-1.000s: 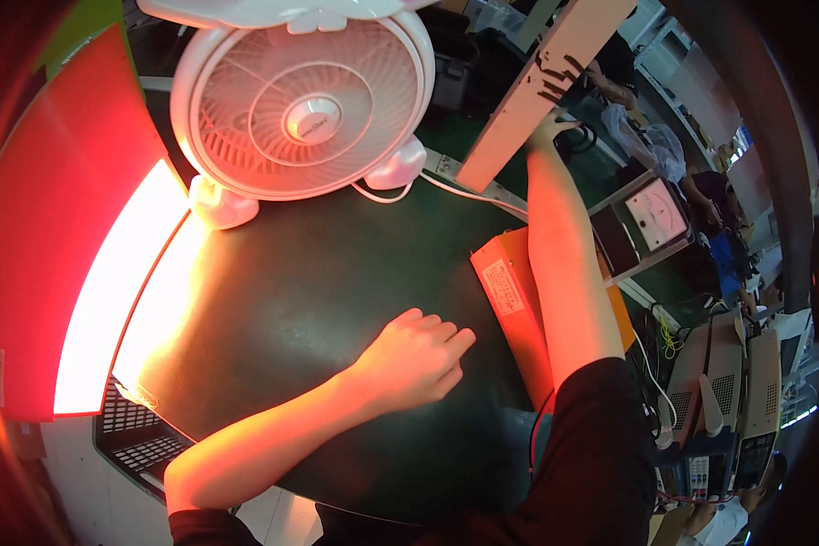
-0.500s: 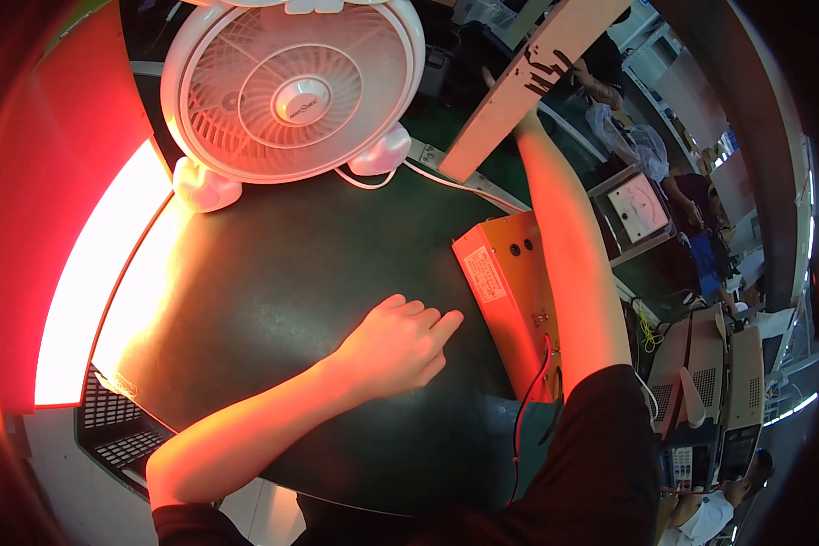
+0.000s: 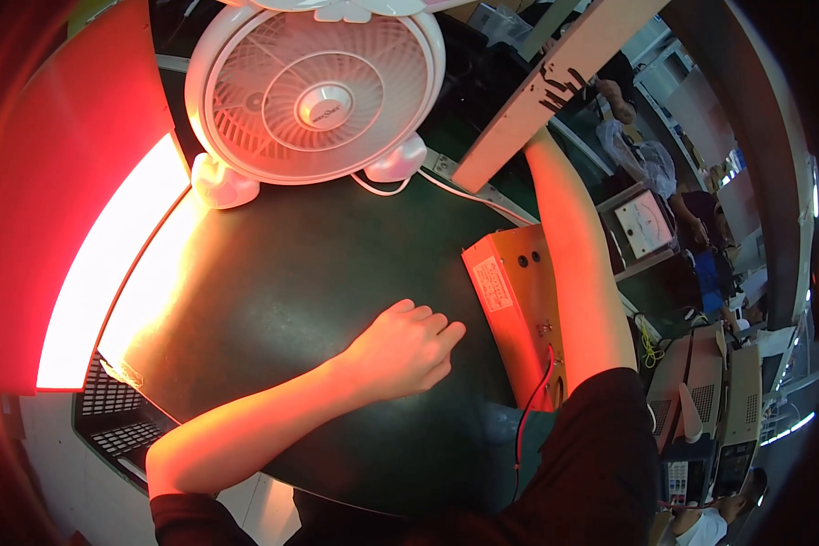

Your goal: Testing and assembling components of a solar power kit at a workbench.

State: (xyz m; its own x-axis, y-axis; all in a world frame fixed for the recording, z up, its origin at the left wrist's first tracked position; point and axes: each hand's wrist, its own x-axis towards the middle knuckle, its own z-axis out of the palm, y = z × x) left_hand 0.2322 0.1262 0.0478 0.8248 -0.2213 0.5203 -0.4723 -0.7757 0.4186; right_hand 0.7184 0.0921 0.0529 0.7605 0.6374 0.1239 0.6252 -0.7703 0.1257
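Fingertips that poked past the left edge of the post (image 3: 555,91) half a second ago have gone from sight; the worker's right hand is now hidden behind it, only the right forearm (image 3: 582,255) showing, so I cannot tell whether those fingers are spread, closed or pinching anything. Meanwhile the left hand (image 3: 402,350) keeps its place on or just above the table (image 3: 300,246), back upward, fingers folded into a loose fist, nothing visible in it. As for progress, I judge the reach itself well extended; no lift or setting down shows, and what is left cannot be read from here. At the table's right side stands the orange box (image 3: 510,300), partly covered by that forearm, though whether they touch is unclear; a red cable (image 3: 520,432) runs from it toward the worker. Smooth and dark green, the table takes a hot orange wash from the glowing panel (image 3: 86,332) at left, with a black crate (image 3: 118,423) below its corner. At the far edge sits the white fan (image 3: 323,107), its cord (image 3: 469,191) trailing past the foot of the post. Beyond, on the right, come a dial meter (image 3: 646,223), a clear plastic bag (image 3: 642,155), bench instruments (image 3: 692,387) and other people, one in a white shirt (image 3: 703,528).
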